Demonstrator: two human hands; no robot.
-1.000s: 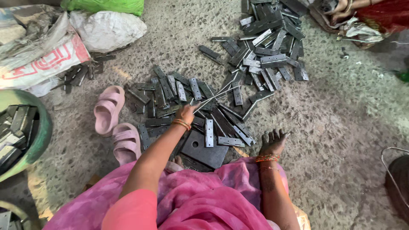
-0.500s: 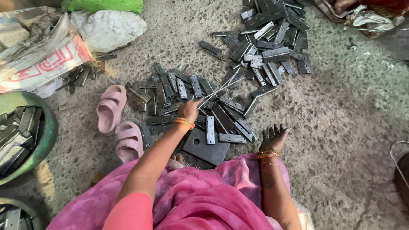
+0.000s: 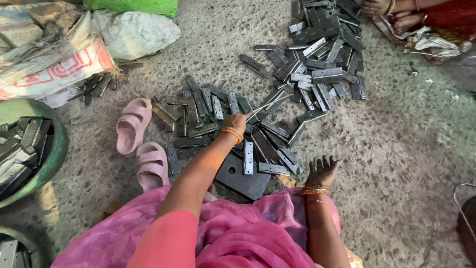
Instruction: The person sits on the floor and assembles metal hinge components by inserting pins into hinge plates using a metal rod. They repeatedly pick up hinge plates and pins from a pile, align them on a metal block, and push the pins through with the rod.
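Observation:
My left hand (image 3: pixel 236 121) is closed on a thin metal rod (image 3: pixel 265 106) that slants up to the right over a pile of grey metal hinges (image 3: pixel 218 116) on the concrete floor. A dark square steel plate (image 3: pixel 233 177) lies just in front of my lap, with a hinge (image 3: pixel 248 157) resting on its edge. My right hand (image 3: pixel 323 169) hovers palm up with fingers spread beside the pile, holding nothing. Pink cloth covers my lap.
A second heap of hinges (image 3: pixel 322 54) lies farther away. Two pink sandals (image 3: pixel 141 144) sit at the left. A green tub (image 3: pixel 52 154) with hinges stands at far left, sacks (image 3: pixel 74 44) behind it. Another person's hands (image 3: pixel 391 12) show at top right. A dark bucket (image 3: pixel 468 223) sits at right.
My left hand with the rod has shifted slightly over the pile. My right hand stays spread open in about the same place.

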